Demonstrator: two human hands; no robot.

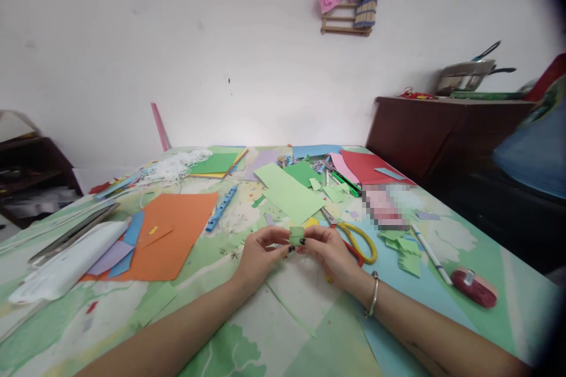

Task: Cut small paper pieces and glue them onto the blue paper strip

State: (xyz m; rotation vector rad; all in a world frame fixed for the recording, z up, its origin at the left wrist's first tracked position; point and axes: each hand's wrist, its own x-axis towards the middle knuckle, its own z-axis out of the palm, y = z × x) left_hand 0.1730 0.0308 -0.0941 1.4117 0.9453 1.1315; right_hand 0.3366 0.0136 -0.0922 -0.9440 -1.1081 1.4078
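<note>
A small light green paper piece [296, 235] is held between both hands above the table. My left hand [265, 253] pinches its left side, with the dark-nailed thumb at the lower edge. On its right side my right hand [329, 250] pinches it too; that wrist wears a silver bracelet [375, 294]. Scissors with yellow and red handles [363, 240] lie just beyond and beside my right hand. Past my fingers a larger light green sheet [289, 194] lies flat. A thin green strip [289, 309] rests on the tablecloth nearer to me.
Orange paper [170, 235], a blue marker [221, 208] and a white power strip [71, 259] lie on the left. At the right are green scraps [409, 254], a white pen [431, 253], a red object [474, 287] and blue paper [409, 306]. A dark cabinet [442, 129] stands beyond.
</note>
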